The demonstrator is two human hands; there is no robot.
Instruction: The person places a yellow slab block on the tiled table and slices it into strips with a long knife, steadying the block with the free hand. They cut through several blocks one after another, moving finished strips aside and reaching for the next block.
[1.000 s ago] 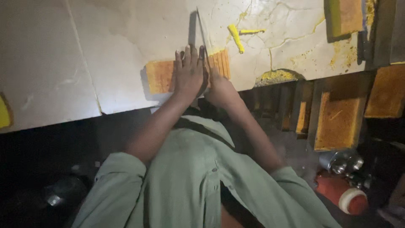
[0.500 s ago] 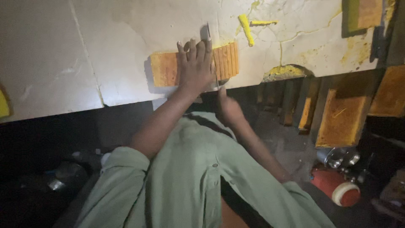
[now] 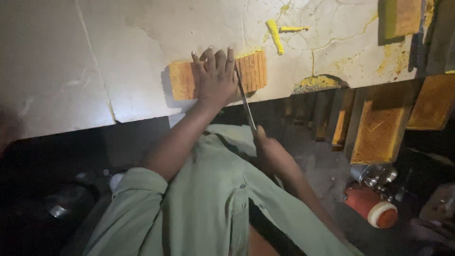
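Observation:
My left hand [image 3: 215, 78] lies flat on an orange-yellow slab [image 3: 182, 80] that rests near the front edge of a pale stone counter [image 3: 95, 61]. The slab's right part [image 3: 253, 71] is scored into thin strips. My right hand [image 3: 270, 151] is below the counter edge and grips the handle of a long knife [image 3: 245, 100]. The blade runs up beside my left hand and meets the slab next to the cut strips.
Two yellow strips [image 3: 279, 32] lie farther back on the counter, with yellow crumbs around a chipped spot [image 3: 316, 83]. Orange-coated trays [image 3: 379, 124] stand at the right, another [image 3: 403, 18] at top right. A red jar with a white lid [image 3: 374, 208] sits below.
My right hand has pulled back from the slab toward my body, drawing the knife down through it. The left hand has stayed pressed on the slab.

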